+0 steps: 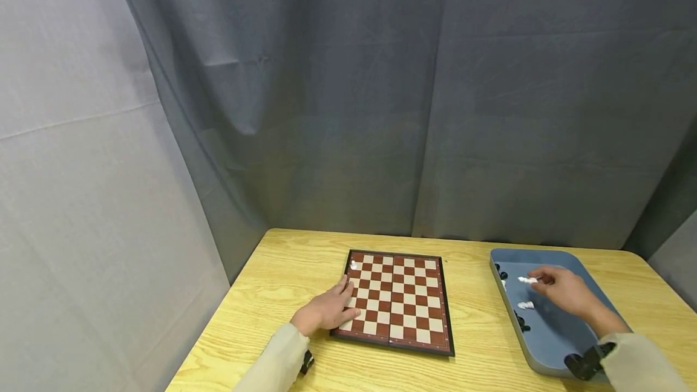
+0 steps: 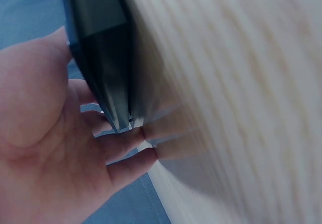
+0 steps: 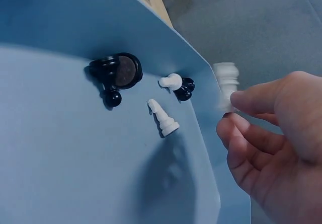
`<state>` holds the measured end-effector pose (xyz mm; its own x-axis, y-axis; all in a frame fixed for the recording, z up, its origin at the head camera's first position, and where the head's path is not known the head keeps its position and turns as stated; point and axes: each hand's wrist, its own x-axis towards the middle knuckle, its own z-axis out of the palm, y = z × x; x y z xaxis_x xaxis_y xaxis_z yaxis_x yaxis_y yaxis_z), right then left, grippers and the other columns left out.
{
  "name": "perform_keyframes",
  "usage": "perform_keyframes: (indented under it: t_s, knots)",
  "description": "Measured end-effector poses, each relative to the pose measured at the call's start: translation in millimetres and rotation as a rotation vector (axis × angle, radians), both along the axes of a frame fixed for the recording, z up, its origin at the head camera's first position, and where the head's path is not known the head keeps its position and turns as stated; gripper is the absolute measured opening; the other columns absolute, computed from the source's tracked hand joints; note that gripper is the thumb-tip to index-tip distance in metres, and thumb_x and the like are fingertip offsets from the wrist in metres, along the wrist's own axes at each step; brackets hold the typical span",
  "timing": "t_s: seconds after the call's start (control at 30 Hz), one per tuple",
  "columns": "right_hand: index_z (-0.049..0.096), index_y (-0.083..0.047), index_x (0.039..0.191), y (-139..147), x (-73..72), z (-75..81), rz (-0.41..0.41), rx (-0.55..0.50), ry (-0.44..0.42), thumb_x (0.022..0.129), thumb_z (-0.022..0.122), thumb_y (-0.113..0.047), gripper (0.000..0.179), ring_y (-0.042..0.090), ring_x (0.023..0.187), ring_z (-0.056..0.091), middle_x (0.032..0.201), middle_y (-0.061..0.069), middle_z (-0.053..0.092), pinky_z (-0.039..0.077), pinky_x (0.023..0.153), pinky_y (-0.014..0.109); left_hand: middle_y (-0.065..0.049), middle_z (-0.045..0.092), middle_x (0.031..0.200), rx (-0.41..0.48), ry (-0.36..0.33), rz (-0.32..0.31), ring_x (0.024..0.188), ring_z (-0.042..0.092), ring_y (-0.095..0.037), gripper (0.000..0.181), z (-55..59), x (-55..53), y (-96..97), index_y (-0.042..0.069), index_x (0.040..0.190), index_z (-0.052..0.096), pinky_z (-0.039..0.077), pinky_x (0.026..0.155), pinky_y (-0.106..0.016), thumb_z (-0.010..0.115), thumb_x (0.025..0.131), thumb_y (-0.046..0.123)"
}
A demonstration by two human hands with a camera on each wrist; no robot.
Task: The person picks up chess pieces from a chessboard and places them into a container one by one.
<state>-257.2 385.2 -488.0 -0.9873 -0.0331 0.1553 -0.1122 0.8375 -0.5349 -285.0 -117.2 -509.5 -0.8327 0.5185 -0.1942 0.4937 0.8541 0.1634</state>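
My left hand (image 1: 329, 307) rests at the left edge of the red-and-cream chessboard (image 1: 403, 298), thumb over the near-left squares. In the left wrist view, its outstretched fingers (image 2: 132, 167) reach the table beside the board's dark side. A small white chess piece (image 1: 354, 265) stands at the board's far-left corner. Above the blue tray (image 1: 555, 334), my right hand (image 1: 566, 292) pinches a white chess piece (image 3: 226, 78) between thumb and fingertips. Another white chess piece (image 3: 163, 118) lies on its side in the tray below.
Several black chess pieces (image 3: 115, 73) lie along the tray's left wall, with a small white piece (image 3: 172, 81) among them. The wooden table (image 1: 471, 307) extends between board and tray. A grey curtain (image 1: 348, 138) hangs behind the table.
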Motion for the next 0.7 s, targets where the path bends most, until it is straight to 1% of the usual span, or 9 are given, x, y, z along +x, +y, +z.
perform_keyframes:
  t_s: [0.17, 0.3, 0.43, 0.57, 0.7]
  knots:
    - [0.063, 0.008, 0.111, -2, -1.0, -1.7, -0.001, 0.001, -0.004, 0.088, 0.062, -0.010, 0.029, 0.022, 0.074, 0.059, 0.090, 0.014, 0.064, 0.046, 0.056, 0.034, -0.013, 0.005, 0.158, 0.000, -0.001, 0.007, 0.139, 0.024, -0.026, 0.073, -3.6, -0.9, -0.6, 0.008, 0.152, 0.017, 0.038, 0.102, -0.037, 0.036, 0.098, 0.054]
    - [0.062, 0.008, 0.114, -9, -1.3, 2.6, 0.005, -0.007, -0.001, 0.090, 0.061, -0.012, 0.031, 0.026, 0.078, 0.060, 0.093, 0.016, 0.064, 0.047, 0.057, 0.035, -0.013, 0.006, 0.157, 0.005, 0.000, 0.010, 0.139, 0.024, -0.027, 0.073, -1.7, -1.1, -0.6, 0.008, 0.152, 0.018, 0.039, 0.102, -0.038, 0.037, 0.098, 0.053]
    - [0.062, 0.006, 0.114, -21, -1.2, 8.9, 0.018, -0.010, 0.034, 0.092, 0.060, -0.017, 0.031, 0.028, 0.082, 0.060, 0.097, 0.017, 0.064, 0.047, 0.059, 0.036, -0.014, 0.006, 0.157, 0.006, 0.002, 0.003, 0.139, 0.025, -0.028, 0.073, 0.7, 0.1, 0.0, 0.007, 0.152, 0.018, 0.039, 0.102, -0.039, 0.037, 0.098, 0.052]
    - [0.062, 0.004, 0.114, -38, -3.3, 17.7, 0.056, -0.028, 0.053, 0.094, 0.060, -0.019, 0.031, 0.029, 0.085, 0.060, 0.098, 0.015, 0.064, 0.050, 0.063, 0.040, -0.014, 0.008, 0.157, 0.006, 0.006, 0.001, 0.139, 0.025, -0.028, 0.072, 1.8, 1.4, 0.0, 0.008, 0.152, 0.019, 0.039, 0.102, -0.039, 0.038, 0.098, 0.052]
    - [0.061, 0.003, 0.116, -58, -5.8, 26.1, 0.107, -0.074, 0.050, 0.095, 0.059, -0.018, 0.030, 0.028, 0.086, 0.061, 0.098, 0.012, 0.064, 0.051, 0.064, 0.039, -0.014, 0.008, 0.157, 0.003, 0.009, 0.003, 0.139, 0.025, -0.027, 0.072, 2.7, 1.4, 0.2, 0.008, 0.152, 0.020, 0.038, 0.102, -0.038, 0.039, 0.098, 0.052]
